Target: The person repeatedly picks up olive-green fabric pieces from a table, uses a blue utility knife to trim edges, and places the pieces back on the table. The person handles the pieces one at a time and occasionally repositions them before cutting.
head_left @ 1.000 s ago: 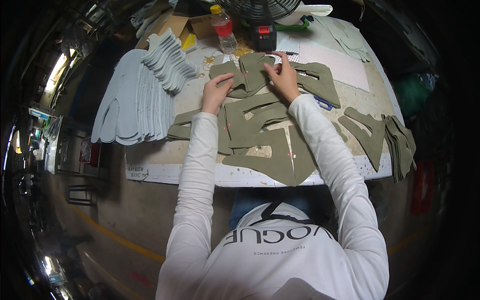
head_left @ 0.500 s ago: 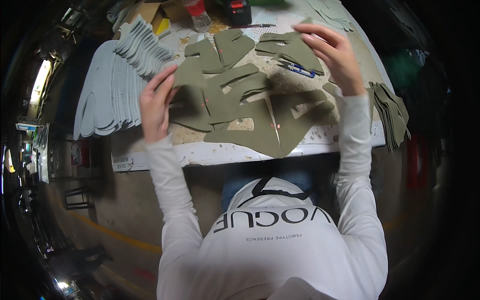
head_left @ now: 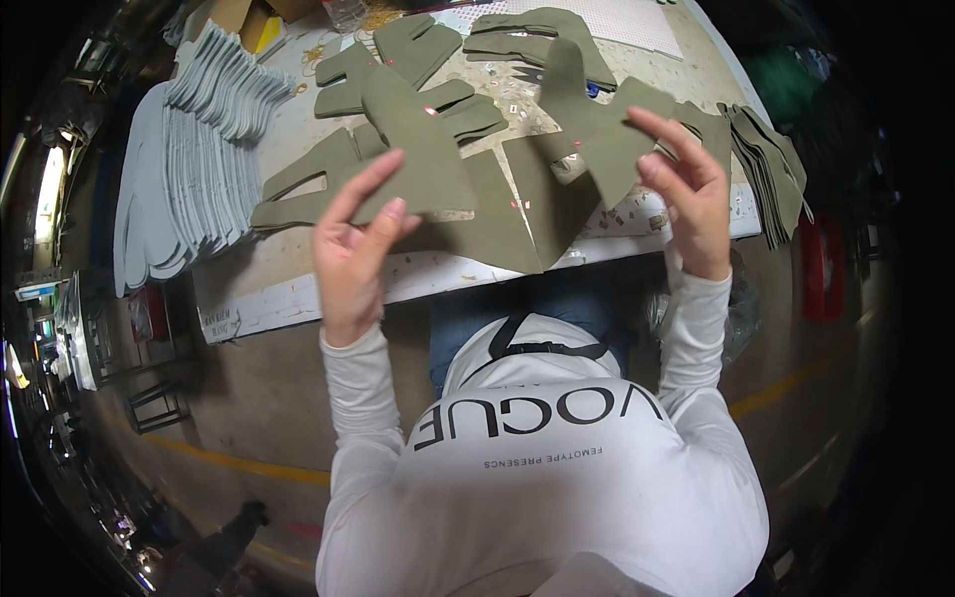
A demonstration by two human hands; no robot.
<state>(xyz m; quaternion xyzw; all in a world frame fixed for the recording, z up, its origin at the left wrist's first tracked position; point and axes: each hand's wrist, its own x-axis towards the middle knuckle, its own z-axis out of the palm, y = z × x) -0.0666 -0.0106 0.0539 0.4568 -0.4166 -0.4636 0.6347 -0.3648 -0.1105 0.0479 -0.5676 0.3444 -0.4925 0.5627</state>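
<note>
My left hand [head_left: 358,249] pinches an olive cut fabric piece [head_left: 418,139] between thumb and fingers, lifted above the table. My right hand [head_left: 691,194] pinches a second olive piece [head_left: 597,129] in the same way, its narrow end pointing away from me. A small red mark shows on each lifted piece. Beneath and between them more olive pieces [head_left: 532,204] lie flat, two of their edges leaving a narrow slit. Beyond, the thread snips' dark blades [head_left: 528,74] show, their blue handle mostly hidden by the right piece.
Pale grey cut pieces [head_left: 189,189] stand in a thick stack at the left. Several olive pieces [head_left: 766,164] hang over the table's right edge. Further olive pieces [head_left: 542,40] lie at the back. Small scraps and tags [head_left: 517,119] litter the tabletop. A cardboard box [head_left: 224,20] stands far left.
Both hands have come nearer to me, each now with an olive piece raised. The right piece has left the back pile by the snips. My view has shifted.
</note>
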